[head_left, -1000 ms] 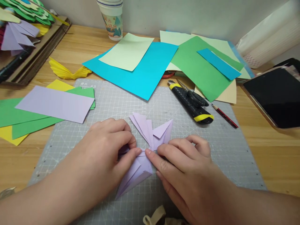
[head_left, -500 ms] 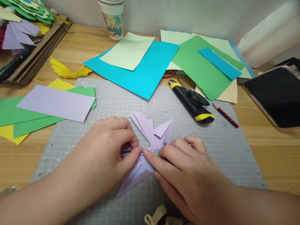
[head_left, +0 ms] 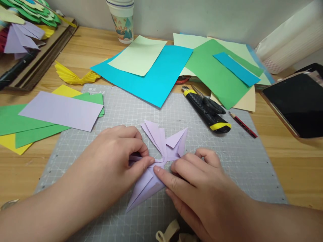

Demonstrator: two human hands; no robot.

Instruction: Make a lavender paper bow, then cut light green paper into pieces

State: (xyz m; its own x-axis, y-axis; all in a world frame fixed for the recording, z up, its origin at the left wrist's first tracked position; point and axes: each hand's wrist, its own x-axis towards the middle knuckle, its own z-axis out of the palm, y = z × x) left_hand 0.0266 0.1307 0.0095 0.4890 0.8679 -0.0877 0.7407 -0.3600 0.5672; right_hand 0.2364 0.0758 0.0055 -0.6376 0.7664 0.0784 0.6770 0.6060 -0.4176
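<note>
Head view, left hand (head_left: 123, 153): thumb and finger pinch the folded purple paper (head_left: 162, 148)
Right hand (head_left: 196, 181): index pressing, others half-curled, nothing visibly gripped
Folded purple paper: on the cutting mat (head_left: 242, 158)
Right fingertip (head_left: 156, 170): now lower, perhaps smoothing

You have "A3" printed on the mat (head_left: 118, 107) before you, upper left of the frame, beside small blurred characters; the cup's (head_left: 122, 22) orange characters, top, are unclear.

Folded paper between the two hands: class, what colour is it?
The folded paper is pale purple; it shows best in the head view.
</note>
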